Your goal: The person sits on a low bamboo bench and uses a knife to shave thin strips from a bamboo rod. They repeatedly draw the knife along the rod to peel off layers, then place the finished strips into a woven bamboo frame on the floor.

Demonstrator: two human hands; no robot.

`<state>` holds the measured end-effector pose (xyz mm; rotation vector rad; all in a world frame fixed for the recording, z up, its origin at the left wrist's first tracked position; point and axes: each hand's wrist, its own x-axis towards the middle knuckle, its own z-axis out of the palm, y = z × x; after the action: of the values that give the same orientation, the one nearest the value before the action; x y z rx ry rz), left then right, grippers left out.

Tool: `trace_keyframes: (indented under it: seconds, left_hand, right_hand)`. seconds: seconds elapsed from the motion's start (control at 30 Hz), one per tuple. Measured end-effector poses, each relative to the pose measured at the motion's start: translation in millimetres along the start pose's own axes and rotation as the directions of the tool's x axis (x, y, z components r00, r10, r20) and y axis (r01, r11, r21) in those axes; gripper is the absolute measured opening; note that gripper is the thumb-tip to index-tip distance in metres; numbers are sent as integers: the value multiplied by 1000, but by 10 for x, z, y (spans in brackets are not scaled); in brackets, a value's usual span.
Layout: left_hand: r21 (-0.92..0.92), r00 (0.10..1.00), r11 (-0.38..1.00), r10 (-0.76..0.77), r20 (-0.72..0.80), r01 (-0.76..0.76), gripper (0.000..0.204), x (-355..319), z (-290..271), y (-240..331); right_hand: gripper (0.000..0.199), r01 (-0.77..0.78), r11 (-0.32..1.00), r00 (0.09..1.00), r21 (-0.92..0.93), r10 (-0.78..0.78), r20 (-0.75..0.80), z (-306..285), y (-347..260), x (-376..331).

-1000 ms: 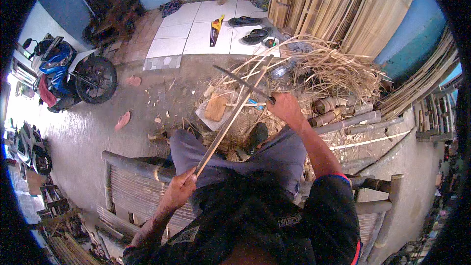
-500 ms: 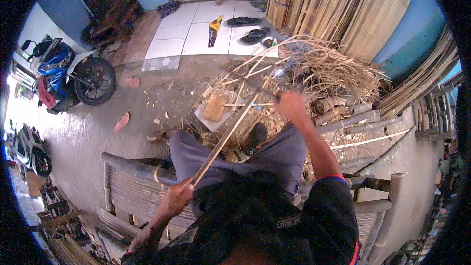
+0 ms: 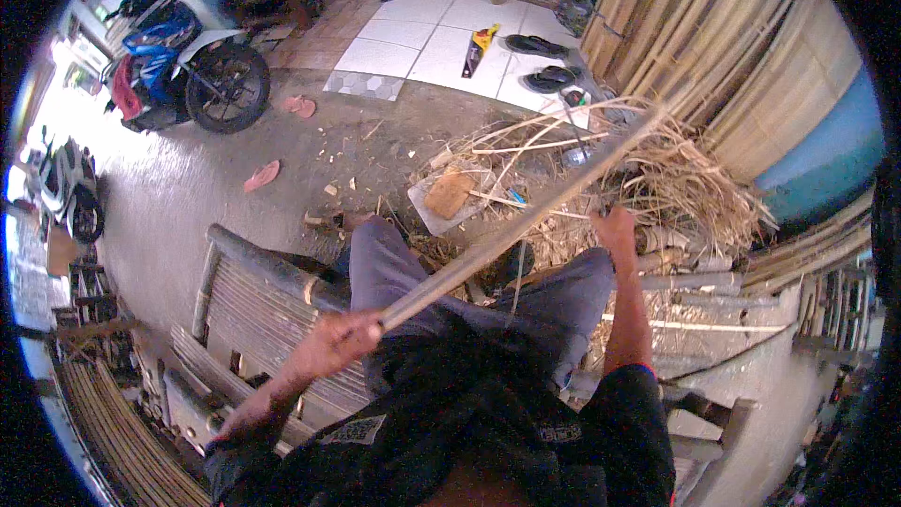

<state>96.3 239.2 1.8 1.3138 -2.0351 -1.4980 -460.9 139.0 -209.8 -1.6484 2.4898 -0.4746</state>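
Observation:
My left hand (image 3: 345,343) is closed around the lower end of a long bamboo strip (image 3: 511,237). The strip slants up and to the right across my lap, its far end blurred near the leaning bamboo. My right hand (image 3: 615,227) is closed on a knife, just right of the strip and above my right knee. Its narrow dark blade (image 3: 576,131) points away from me and is partly hidden behind the strip. A thin sliver (image 3: 518,286) hangs over my lap between my knees.
Bamboo shavings (image 3: 690,183) heap up ahead right, near cut bamboo poles (image 3: 690,282). Split bamboo slats (image 3: 732,56) lean on the wall. A wooden block (image 3: 450,193) lies on the floor. Black sandals (image 3: 549,80) and a yellow-black packet (image 3: 480,51) sit on white tiles; a blue motorcycle (image 3: 169,56) stands left.
The bamboo strip has swung up and right, its far end lifted. My right hand has moved lower and to the right, away from the strip. The view has turned left.

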Motion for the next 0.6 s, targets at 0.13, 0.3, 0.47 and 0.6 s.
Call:
trace_keyframes:
  seconds: [0.13, 0.3, 0.47, 0.6]
  left_hand:
    - [254, 959, 951, -107, -263, 175, 33, 239, -656, 406]
    - [679, 442, 721, 570, -693, 136, 22, 757, -1779, 898]
    - [795, 366, 198, 806, -465, 573, 73, 722, -3348, 1848]
    - [550, 162, 651, 709, -686, -523, 18, 1241, -3641, 1991]
  right_hand:
    - [32, -386, 485, 916, 785, 99, 390, 218, -231, -391]
    - [24, -459, 245, 888, 854, 122, 443, -637, -1253, -971]
    - [39, -309, 126, 948, 943, -39, 316, -862, -1542, -1179]
    - [42, -246, 263, 967, 933, -4, 256, -1077, -1588, -1258]
